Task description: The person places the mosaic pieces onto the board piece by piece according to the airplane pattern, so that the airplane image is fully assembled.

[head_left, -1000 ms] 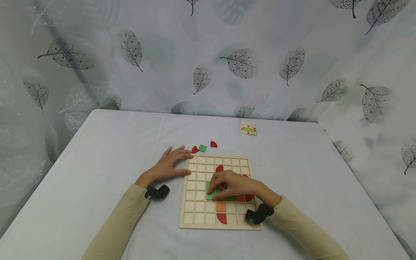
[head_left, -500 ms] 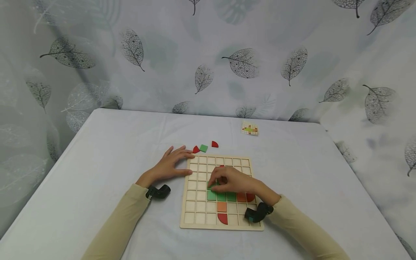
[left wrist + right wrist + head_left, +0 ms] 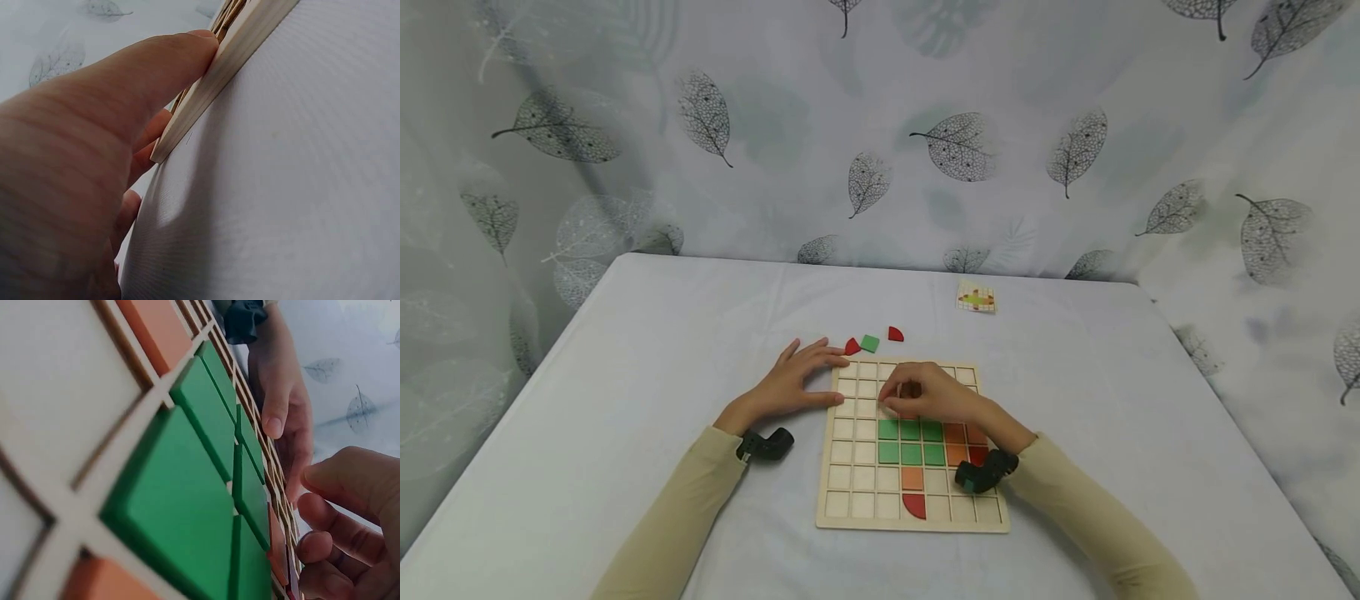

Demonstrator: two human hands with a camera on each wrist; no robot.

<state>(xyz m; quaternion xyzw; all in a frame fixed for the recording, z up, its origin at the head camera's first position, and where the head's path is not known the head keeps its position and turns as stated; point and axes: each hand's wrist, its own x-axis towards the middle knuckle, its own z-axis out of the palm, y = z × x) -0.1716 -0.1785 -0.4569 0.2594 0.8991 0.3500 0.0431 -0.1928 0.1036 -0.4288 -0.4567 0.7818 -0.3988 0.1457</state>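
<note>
A wooden grid board (image 3: 838, 505) lies on the white-covered table. Green square tiles (image 3: 911, 454) fill two short rows at its middle, with orange squares (image 3: 957, 454) to their right and another below. A red quarter-circle piece (image 3: 914, 505) sits in the near row. My left hand (image 3: 793, 383) lies along the board's left edge; in the left wrist view the thumb's tip (image 3: 203, 40) touches that edge. Over the cells just beyond the green tiles is my right hand (image 3: 934, 392), partly covering other pieces. Its fingers (image 3: 331, 522) are loosely bent, with nothing visible between them and the thumb.
Beyond the board's far edge lie a loose green square (image 3: 869, 342) and two red quarter-circles, one near the left fingertips (image 3: 852, 346) and one farther right. A small pattern card (image 3: 976, 297) lies near the table's back edge. Leaf-printed cloth (image 3: 865, 100) hangs behind.
My right hand has moved away from me across the board, from over the green tiles to the cells beyond, uncovering both green rows. The left hand stays at the board's edge.
</note>
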